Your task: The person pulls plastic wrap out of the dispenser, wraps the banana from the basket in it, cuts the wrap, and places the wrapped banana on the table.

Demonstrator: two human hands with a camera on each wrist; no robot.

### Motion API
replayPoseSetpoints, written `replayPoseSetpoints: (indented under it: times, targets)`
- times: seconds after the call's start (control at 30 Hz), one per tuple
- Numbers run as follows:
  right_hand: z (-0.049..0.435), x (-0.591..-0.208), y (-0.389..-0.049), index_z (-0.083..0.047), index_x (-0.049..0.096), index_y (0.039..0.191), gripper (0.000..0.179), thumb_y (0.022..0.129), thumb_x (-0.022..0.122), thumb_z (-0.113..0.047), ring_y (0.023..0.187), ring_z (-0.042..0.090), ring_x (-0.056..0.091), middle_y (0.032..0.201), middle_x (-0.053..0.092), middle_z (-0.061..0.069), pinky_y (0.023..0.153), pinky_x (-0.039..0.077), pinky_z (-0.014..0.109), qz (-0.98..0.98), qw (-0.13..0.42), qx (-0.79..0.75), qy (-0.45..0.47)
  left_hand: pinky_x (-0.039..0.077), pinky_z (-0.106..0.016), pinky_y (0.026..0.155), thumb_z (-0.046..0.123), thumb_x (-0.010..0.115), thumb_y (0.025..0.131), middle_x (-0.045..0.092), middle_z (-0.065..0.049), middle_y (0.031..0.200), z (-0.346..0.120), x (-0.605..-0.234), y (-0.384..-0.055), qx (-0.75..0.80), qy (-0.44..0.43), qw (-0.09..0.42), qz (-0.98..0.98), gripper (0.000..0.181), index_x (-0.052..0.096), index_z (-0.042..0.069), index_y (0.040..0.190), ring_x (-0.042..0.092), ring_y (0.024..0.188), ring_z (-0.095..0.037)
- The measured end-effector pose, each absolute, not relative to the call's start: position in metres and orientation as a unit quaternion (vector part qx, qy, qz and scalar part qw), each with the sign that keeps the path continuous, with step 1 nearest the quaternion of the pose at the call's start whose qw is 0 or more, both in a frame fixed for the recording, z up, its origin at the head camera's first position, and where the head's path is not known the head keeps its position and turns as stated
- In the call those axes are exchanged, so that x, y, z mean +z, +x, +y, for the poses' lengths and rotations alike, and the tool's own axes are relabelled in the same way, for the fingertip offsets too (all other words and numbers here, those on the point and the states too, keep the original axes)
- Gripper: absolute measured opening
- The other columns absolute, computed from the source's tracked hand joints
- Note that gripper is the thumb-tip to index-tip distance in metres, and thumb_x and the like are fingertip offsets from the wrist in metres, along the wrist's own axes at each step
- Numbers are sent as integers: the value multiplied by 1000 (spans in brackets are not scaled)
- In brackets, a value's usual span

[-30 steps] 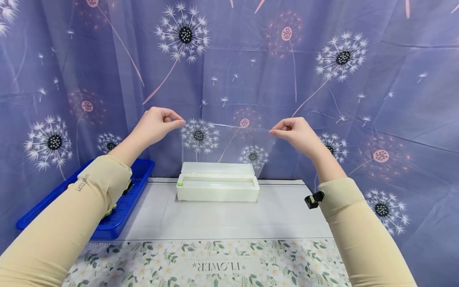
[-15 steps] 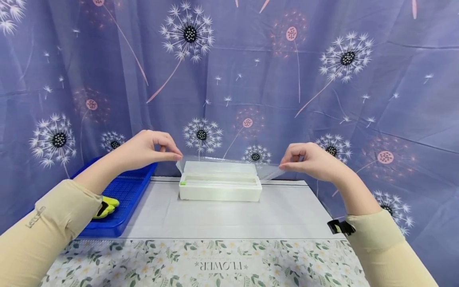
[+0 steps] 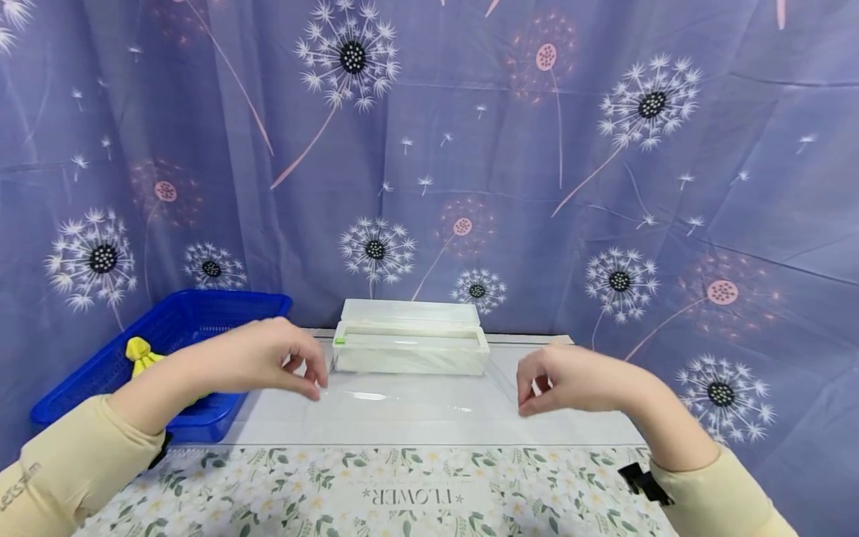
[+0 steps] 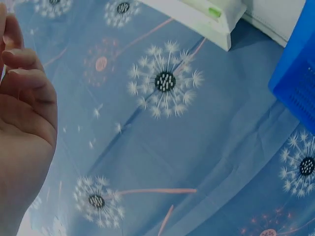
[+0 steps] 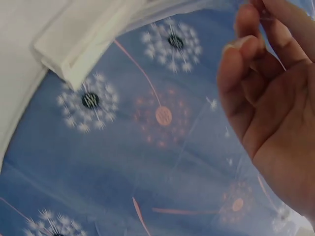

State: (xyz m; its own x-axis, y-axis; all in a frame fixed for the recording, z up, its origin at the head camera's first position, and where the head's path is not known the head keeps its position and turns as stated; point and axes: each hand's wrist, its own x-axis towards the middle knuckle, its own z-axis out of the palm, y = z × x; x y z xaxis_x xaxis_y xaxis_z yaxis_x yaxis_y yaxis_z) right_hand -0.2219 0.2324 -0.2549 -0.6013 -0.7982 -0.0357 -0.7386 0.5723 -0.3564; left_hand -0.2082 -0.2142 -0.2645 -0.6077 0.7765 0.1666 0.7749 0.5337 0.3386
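While you hold both hands above the table [image 3: 288, 429], the head view shows your left hand [image 3: 277, 356] with thumb and fingers pinching one corner of the clear film [image 3: 369, 396]; your right hand [image 3: 562, 377] pinches the opposite corner. You have the film stretched between the two hands, its surface marked by bright streaks of glare, and it runs back to the white box [image 3: 411, 362]. Whether the film touches the table's white area cannot be determined. Your box stands near the curtain [image 3: 429, 112], beyond and between your hands, its lid [image 3: 411, 312] raised along the far side and a green tab [image 3: 340, 340] at its left end. To your left sits a blue basket [image 3: 209, 429] containing a yellow item [image 3: 139, 352], partly hidden by your forearm. Nearest you lies a floral band [image 3: 419, 498] with inverted "FLOWER" lettering. A black device [image 3: 646, 483] is fitted at your right cuff.

In the left wrist view, your fingers are bent at the frame's edge; the pinch itself cannot be verified there. A box corner with the green tab and part of the basket are visible.

In the right wrist view, your fingers are curled, the thumb meeting the index finger near the top edge, with translucent film extending from the box towards them.
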Motion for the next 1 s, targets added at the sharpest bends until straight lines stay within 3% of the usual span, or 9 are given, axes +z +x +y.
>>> replayPoseSetpoints:
  times: [0.27, 0.6, 0.77, 0.9, 1.0]
  targets:
    - [210, -307, -210, -35, 68, 71, 19, 79, 80, -23, 58, -1, 50, 73, 58, -24, 57, 44, 23, 888, 155, -80, -425, 43, -20, 55, 53, 71, 81, 57, 32, 75, -206, -320, -192, 156, 458, 35, 874, 12, 66, 43, 78, 50, 60, 5]
    - [201, -361, -208, -30, 66, 65, 21, 74, 84, -22, 59, -1, 49, 67, 56, -24, 59, 44, 23, 898, 178, -44, -399, 39, -17, 57, 30, 83, 75, 53, 29, 78, -195, -407, -192, 162, 472, 60, 864, 19, 67, 39, 73, 48, 66, 6]
    - [198, -388, -208, -28, 67, 65, 19, 70, 81, -16, 58, -1, 48, 64, 54, -24, 58, 43, 23, 903, 165, -33, -396, 42, -18, 62, 29, 83, 74, 51, 29, 81, -191, -433, -195, 148, 463, 57, 872, 21, 65, 40, 71, 51, 72, 8]
    - [198, -405, -208, -31, 68, 67, 17, 74, 81, -23, 56, -2, 45, 61, 52, -25, 55, 41, 22, 903, 164, -42, -395, 41, -18, 61, 29, 83, 74, 50, 28, 80, -189, -443, -199, 141, 459, 60, 875, 22, 64, 39, 72, 50, 70, 7]
    - [199, -416, -209, -28, 60, 60, 26, 81, 77, -30, 49, -2, 34, 53, 41, -23, 48, 33, 21, 898, 155, -58, -408, 41, -18, 61, 26, 83, 75, 50, 26, 80, -188, -445, -201, 144, 455, 72, 876, 23, 63, 38, 72, 49, 69, 6]
